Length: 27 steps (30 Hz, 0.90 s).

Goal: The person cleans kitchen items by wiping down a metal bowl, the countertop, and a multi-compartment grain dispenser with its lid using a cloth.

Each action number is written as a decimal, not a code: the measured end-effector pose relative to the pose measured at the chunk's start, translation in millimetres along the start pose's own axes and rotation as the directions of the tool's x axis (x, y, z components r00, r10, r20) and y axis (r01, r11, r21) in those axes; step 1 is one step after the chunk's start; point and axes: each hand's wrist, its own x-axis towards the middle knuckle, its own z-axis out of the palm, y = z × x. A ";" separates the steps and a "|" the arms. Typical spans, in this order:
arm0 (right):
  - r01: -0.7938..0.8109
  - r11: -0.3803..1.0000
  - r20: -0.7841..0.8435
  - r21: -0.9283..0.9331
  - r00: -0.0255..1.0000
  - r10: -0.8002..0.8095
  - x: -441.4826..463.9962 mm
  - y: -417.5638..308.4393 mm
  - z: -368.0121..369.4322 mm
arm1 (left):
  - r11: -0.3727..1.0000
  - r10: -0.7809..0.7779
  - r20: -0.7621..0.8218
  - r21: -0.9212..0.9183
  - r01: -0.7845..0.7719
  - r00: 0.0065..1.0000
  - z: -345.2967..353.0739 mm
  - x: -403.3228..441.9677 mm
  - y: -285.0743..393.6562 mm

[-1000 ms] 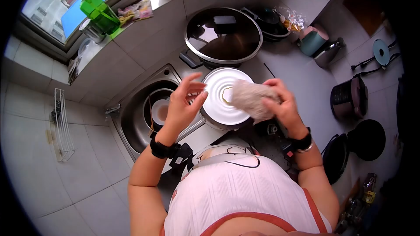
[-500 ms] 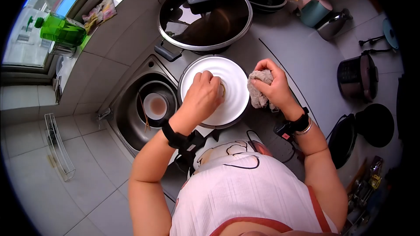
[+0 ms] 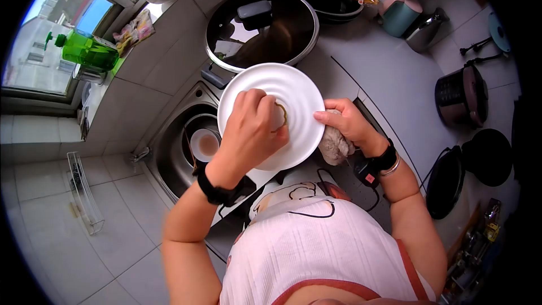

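Note:
A white round lid [image 3: 302, 93] with raised rings and a knob with a gold edge is in front of my body. My left hand [image 3: 252, 127] is closed on the knob at its centre, which my fingers partly hide. At the right rim, my right hand [image 3: 351, 126] pinches the lid's edge between thumb and fingers. A crumpled grey-beige cloth [image 3: 336, 148] hangs beneath the right palm, held by the same hand. What lies under the lid is hidden.
Behind the lid stands a large pan with a glass lid [image 3: 293, 34]. To the left is a sink [image 3: 164, 158] holding a pot and a bowl [image 3: 204, 144]. A green soap bottle [image 3: 89, 51] is on the window ledge; a rice cooker [image 3: 460, 95] stands at the right.
My left hand has come down onto the lid's knob. The lid now appears raised and larger, and my right hand, with the cloth, has moved in to grip its rim.

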 end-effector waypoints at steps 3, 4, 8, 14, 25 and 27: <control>0.084 0.996 -0.017 0.034 0.996 -0.083 -12.1 -19.4 23.1 | 0.998 -0.057 -0.335 -0.015 0.055 0.941 -36.9 -24.8 -3.5; 0.088 0.995 -0.020 0.045 0.996 -0.087 -15.5 -29.7 34.2 | 0.961 -0.237 -0.371 -0.228 0.160 0.898 -44.6 -44.9 -13.1; 0.041 0.992 0.117 0.118 0.992 -0.055 -3.5 -41.0 74.8 | -0.069 -0.643 0.109 -0.994 0.084 0.758 -57.2 -115.9 -37.5; -0.145 0.989 0.338 -0.027 0.930 0.145 64.3 2.9 160.4 | -0.397 -0.712 0.261 -0.915 -0.067 0.652 -82.1 -217.7 -52.0; -0.122 0.983 0.280 -0.140 0.947 0.157 148.3 79.0 294.8 | -0.353 -0.894 0.310 -0.932 -0.084 0.323 -53.7 -333.6 -103.6; -0.217 0.954 0.220 -0.206 0.940 0.262 158.2 101.2 321.1 | -0.373 -0.902 0.317 -0.914 -0.159 0.293 -38.8 -352.1 -119.3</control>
